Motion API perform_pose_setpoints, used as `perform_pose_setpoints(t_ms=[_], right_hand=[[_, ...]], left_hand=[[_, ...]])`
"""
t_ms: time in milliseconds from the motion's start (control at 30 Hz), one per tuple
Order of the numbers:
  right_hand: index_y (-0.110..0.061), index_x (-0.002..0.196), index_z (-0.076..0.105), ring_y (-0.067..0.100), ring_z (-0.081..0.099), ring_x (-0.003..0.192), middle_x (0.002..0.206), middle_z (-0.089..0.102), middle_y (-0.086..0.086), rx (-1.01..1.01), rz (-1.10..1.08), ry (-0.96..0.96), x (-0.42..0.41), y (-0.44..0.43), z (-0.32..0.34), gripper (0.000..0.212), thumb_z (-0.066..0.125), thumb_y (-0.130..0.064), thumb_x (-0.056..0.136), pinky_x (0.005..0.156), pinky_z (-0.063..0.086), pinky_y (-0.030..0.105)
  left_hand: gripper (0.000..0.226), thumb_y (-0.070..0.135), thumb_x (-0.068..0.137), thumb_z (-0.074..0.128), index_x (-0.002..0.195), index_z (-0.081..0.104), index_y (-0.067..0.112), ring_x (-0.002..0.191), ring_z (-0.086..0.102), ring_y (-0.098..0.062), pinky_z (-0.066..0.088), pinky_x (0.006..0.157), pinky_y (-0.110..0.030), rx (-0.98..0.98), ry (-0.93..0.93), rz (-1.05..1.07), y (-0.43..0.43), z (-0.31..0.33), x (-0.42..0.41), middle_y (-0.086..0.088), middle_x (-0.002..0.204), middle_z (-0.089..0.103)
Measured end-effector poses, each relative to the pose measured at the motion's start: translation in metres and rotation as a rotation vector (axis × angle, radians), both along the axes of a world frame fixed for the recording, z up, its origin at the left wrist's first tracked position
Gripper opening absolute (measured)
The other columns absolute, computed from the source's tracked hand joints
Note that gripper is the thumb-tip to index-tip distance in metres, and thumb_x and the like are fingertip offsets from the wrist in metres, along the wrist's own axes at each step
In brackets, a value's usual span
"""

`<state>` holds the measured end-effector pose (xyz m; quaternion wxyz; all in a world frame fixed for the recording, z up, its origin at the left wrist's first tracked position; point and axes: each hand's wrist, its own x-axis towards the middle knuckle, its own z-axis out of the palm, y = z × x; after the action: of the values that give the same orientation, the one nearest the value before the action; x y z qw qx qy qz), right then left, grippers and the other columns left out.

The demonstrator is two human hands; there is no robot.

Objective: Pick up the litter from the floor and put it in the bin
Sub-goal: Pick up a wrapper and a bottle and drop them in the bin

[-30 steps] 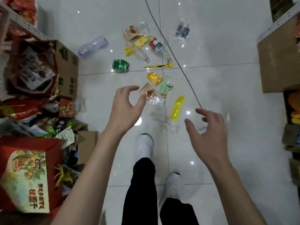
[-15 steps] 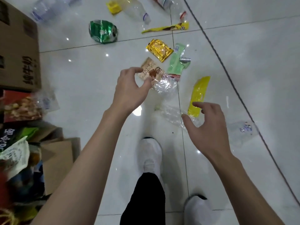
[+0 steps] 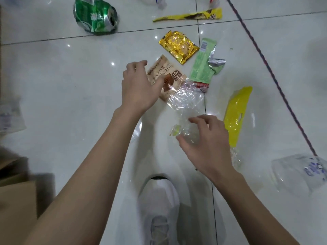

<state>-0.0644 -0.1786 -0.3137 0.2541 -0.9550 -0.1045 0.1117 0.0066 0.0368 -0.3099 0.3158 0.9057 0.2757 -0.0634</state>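
Litter lies scattered on the white tiled floor. My left hand (image 3: pixel 139 85) reaches onto a brown snack wrapper (image 3: pixel 169 73) and pinches its left edge between thumb and curled fingers. My right hand (image 3: pixel 207 144) hovers with spread fingers over a crushed clear plastic bottle (image 3: pixel 185 128) with a pale green cap, thumb and forefinger on either side of it. A crumpled clear wrapper (image 3: pixel 185 98) lies between the two hands. Beside my right hand lies a yellow packet (image 3: pixel 237 114). No bin is in view.
Farther out lie a gold wrapper (image 3: pixel 178 45), a green wrapper (image 3: pixel 203 66), a long yellow wrapper (image 3: pixel 191 15) and a crushed green can (image 3: pixel 95 16). A clear bag (image 3: pixel 300 172) is at right, a dark cable (image 3: pixel 265 68) crosses the floor, cardboard (image 3: pixel 14 191) sits lower left, my white shoe (image 3: pixel 159 200) below.
I have bent closer to the floor. My left hand has come down onto the brown wrapper and my right hand has moved left from the yellow packet to the clear bottle.
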Motion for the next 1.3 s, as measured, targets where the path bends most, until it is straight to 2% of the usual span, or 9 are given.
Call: perform_pose_setpoints(t_ms=[200,367,567,767,900,1000,1133,1233,1300], right_hand=[[-0.02,0.116,0.069,0.032,0.057,0.113,0.124,0.061,0.006,-0.082,0.075,-0.026,0.001,0.004,-0.027,0.06,0.086,-0.048,0.066,0.097,0.037,0.04],[-0.018,0.112,0.07,0.034,0.056,0.114,0.127,0.059,0.008,-0.092,0.098,-0.03,-0.001,0.0,-0.038,0.059,0.085,-0.046,0.063,0.097,0.031,0.036],[-0.017,0.107,0.072,0.036,0.058,0.111,0.127,0.061,0.01,-0.078,0.088,-0.081,-0.005,-0.003,-0.042,0.052,0.081,-0.046,0.066,0.096,0.037,0.042],[-0.019,0.111,0.07,0.021,0.055,0.106,0.111,0.068,0.001,-0.034,0.022,-0.163,-0.003,-0.009,-0.032,0.051,0.084,-0.044,0.07,0.097,0.034,0.036],[-0.02,0.113,0.068,0.024,0.061,0.104,0.107,0.069,-0.002,-0.058,0.017,-0.155,0.001,-0.016,-0.028,0.051,0.079,-0.051,0.074,0.098,0.036,0.039],[-0.02,0.114,0.069,0.024,0.061,0.104,0.108,0.069,-0.002,-0.043,-0.003,-0.166,0.006,-0.019,-0.022,0.052,0.077,-0.054,0.075,0.099,0.033,0.036],[-0.02,0.115,0.069,0.026,0.063,0.104,0.109,0.069,-0.002,-0.01,-0.05,-0.184,0.012,-0.02,-0.003,0.054,0.068,-0.06,0.079,0.098,0.035,0.036],[-0.021,0.118,0.069,0.026,0.063,0.104,0.11,0.07,-0.002,0.031,-0.081,-0.199,0.015,-0.025,0.024,0.053,0.068,-0.059,0.08,0.098,0.033,0.035],[-0.024,0.12,0.069,0.024,0.061,0.106,0.114,0.069,-0.003,0.07,-0.101,-0.193,0.015,-0.029,0.047,0.05,0.073,-0.055,0.081,0.098,0.033,0.033]], left_hand=[[0.075,0.06,0.089,0.06,0.142,0.046,0.009,0.14,0.032,-0.032,0.03,0.111,-0.04,0.095,0.075,-0.048,-0.004,-0.028,0.003,-0.012,0.152,0.034],[0.074,0.063,0.085,0.064,0.132,0.048,0.009,0.132,0.038,-0.033,0.034,0.106,-0.041,0.171,0.069,-0.067,-0.009,-0.044,-0.005,-0.012,0.145,0.038],[0.079,0.061,0.077,0.075,0.135,0.049,0.013,0.131,0.041,-0.028,0.032,0.105,-0.035,0.146,0.021,0.02,-0.01,-0.043,-0.003,-0.007,0.14,0.043],[0.047,0.041,0.086,0.07,0.124,0.054,0.02,0.119,0.051,-0.026,0.032,0.098,-0.036,0.187,0.007,0.088,-0.01,-0.037,-0.003,0.0,0.123,0.06],[0.032,0.033,0.093,0.061,0.123,0.058,0.023,0.115,0.054,-0.022,0.025,0.094,-0.03,0.137,-0.047,0.145,-0.012,-0.03,-0.008,0.006,0.107,0.065],[0.026,0.036,0.093,0.06,0.116,0.066,0.026,0.111,0.059,-0.021,0.032,0.1,-0.035,0.11,-0.075,0.163,-0.011,-0.02,-0.01,0.007,0.106,0.068],[0.01,0.041,0.089,0.061,0.09,0.067,0.033,0.091,0.065,-0.014,0.047,0.098,-0.046,-0.036,-0.143,0.198,-0.016,0.003,-0.016,0.017,0.088,0.067],[0.006,0.037,0.088,0.065,0.087,0.067,0.032,0.078,0.062,-0.004,0.054,0.087,-0.038,-0.164,-0.213,0.25,-0.026,0.032,-0.022,0.018,0.083,0.068],[0.005,0.032,0.088,0.067,0.083,0.067,0.032,0.078,0.061,-0.002,0.055,0.08,-0.029,-0.23,-0.246,0.279,-0.036,0.058,-0.024,0.017,0.082,0.068]])
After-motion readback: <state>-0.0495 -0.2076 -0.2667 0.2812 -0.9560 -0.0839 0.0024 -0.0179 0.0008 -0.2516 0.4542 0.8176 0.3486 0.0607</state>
